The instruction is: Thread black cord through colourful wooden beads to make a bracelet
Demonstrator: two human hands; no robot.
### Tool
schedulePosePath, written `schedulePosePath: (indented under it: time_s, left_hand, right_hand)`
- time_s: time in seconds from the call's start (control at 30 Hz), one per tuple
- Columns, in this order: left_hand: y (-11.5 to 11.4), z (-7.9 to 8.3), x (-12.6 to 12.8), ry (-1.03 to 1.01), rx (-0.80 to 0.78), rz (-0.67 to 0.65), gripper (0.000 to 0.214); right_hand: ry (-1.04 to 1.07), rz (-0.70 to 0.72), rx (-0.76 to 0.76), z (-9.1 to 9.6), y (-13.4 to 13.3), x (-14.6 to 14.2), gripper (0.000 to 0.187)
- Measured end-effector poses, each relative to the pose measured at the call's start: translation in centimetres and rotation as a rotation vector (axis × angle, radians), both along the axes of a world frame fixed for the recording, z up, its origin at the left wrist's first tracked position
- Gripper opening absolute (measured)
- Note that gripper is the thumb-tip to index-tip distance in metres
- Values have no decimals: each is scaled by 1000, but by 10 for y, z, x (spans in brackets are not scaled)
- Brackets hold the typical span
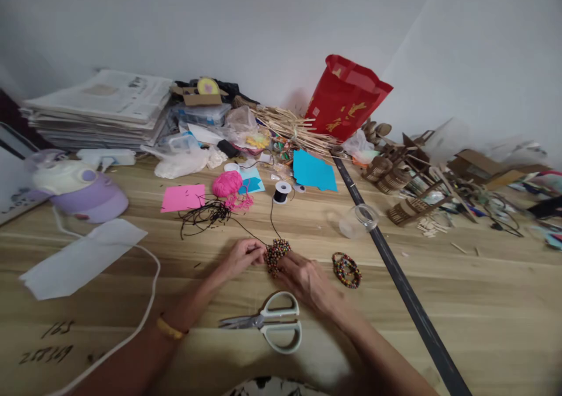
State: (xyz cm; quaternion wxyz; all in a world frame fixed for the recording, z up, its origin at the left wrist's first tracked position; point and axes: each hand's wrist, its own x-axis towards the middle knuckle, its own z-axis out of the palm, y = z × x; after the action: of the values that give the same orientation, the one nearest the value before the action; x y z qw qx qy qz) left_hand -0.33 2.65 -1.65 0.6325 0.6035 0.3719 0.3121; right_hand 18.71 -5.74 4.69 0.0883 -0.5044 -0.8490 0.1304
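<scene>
My left hand is closed in a pinch at the left side of a clump of small multicoloured beads, where a thin black cord runs in. My right hand has its fingers wrapped round the right side of the same clump; its fingertips are partly hidden. Another black cord leads from the beads up to a white spool wound with black. Just in front of my hands lie scissors with pale handles, blades to the left. Several beaded bracelets rest to the right of my right hand.
Beyond my hands are loose black cords, pink yarn, pink paper and blue paper. A black strip crosses the table at right, near a clear round container. A white cable curves along the left.
</scene>
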Motion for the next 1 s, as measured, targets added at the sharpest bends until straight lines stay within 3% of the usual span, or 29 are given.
schedulePosePath:
  time_s: [0.23,0.53,0.8,0.93,1.0]
  left_hand:
    - [-1,0,-1,-12,-22,-5,30]
    - [1,-7,-2,-5,-53,-11,28]
    - [0,-6,-4,-28,-63,-49,30]
    - [0,-8,-3,-22,-57,-50,32]
    - [1,-9,-3,-15,-54,-50,32]
  right_hand:
    - [-193,-92,-22,1,63,-27,17]
    - [-176,-82,-82,-19,86,-40,11]
    - [80,-71,-66,-10,92,-10,12]
    - [519,-31,-120,2,76,9,12]
    - [589,-47,-130,8,64,16,13]
